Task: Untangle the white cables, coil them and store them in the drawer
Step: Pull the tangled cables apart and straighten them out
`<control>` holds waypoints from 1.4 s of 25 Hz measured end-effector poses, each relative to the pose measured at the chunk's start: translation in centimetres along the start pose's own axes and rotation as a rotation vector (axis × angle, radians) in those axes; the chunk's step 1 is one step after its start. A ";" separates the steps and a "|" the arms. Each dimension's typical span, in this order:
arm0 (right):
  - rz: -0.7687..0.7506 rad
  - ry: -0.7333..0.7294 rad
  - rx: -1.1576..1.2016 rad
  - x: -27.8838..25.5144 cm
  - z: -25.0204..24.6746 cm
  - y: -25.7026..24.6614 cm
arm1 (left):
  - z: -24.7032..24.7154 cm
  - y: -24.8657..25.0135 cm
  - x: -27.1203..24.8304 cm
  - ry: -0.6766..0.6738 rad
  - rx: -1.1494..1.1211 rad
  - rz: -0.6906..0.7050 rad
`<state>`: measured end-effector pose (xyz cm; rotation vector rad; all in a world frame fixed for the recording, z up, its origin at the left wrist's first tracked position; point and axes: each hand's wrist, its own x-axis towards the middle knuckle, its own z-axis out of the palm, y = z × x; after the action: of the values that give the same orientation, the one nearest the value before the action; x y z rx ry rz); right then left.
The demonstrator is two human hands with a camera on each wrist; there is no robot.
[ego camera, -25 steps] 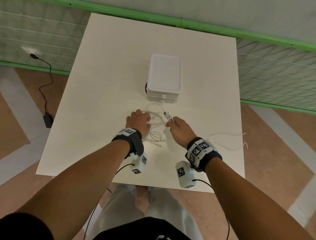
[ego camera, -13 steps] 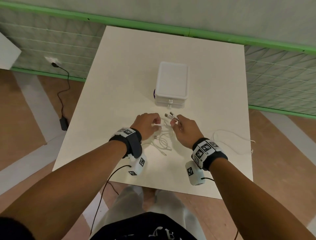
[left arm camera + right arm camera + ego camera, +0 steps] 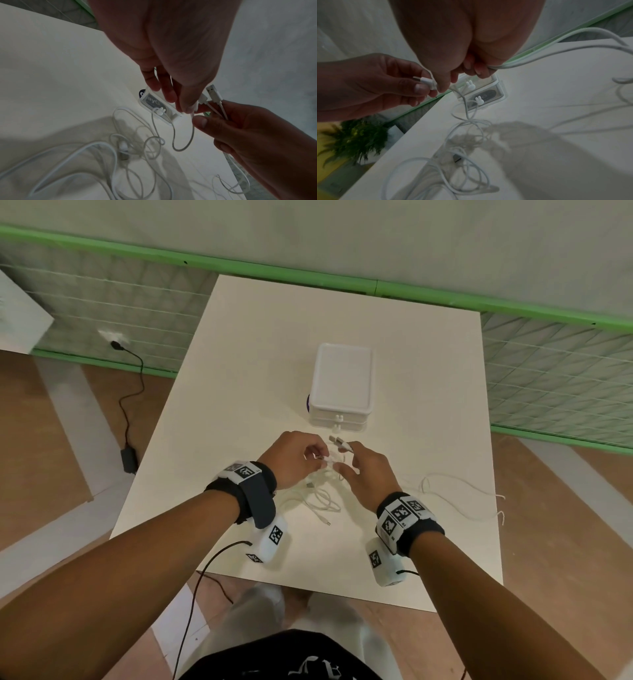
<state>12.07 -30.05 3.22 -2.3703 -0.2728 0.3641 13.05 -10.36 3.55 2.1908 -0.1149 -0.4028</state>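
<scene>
Two hands, perhaps three tangled white cables.

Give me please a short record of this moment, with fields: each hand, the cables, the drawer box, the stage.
left hand: pinches a small white connector
right hand: holds two USB plug ends and their cords
white cables: loose tangled loops on the table, below the hands
drawer box: behind the hands, both drawers closed, rabbit-shaped knobs
stage: untangling; nothing coiled yet
</scene>
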 end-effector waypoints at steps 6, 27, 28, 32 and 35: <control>0.003 -0.044 0.024 0.6 -0.5 -0.6 | -0.4 1.2 0.2 0.105 -0.094 -0.007; 0.057 0.336 0.871 -0.4 -9.8 -9.1 | 6.3 -0.6 0.9 0.213 0.220 -0.312; 0.058 0.348 0.863 -0.3 -9.9 -9.0 | 5.9 -0.9 0.4 0.225 0.237 -0.346; 0.041 0.387 0.779 0.2 -9.8 -8.4 | 3.9 -1.9 -0.9 0.216 0.292 -0.485; 0.039 0.416 0.708 0.6 -9.3 -8.0 | 2.4 -1.6 -1.1 0.253 0.416 -0.419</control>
<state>14.98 -29.83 15.17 -1.6944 0.0926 -0.0302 11.14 -10.95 1.26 2.6608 0.4427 -0.3484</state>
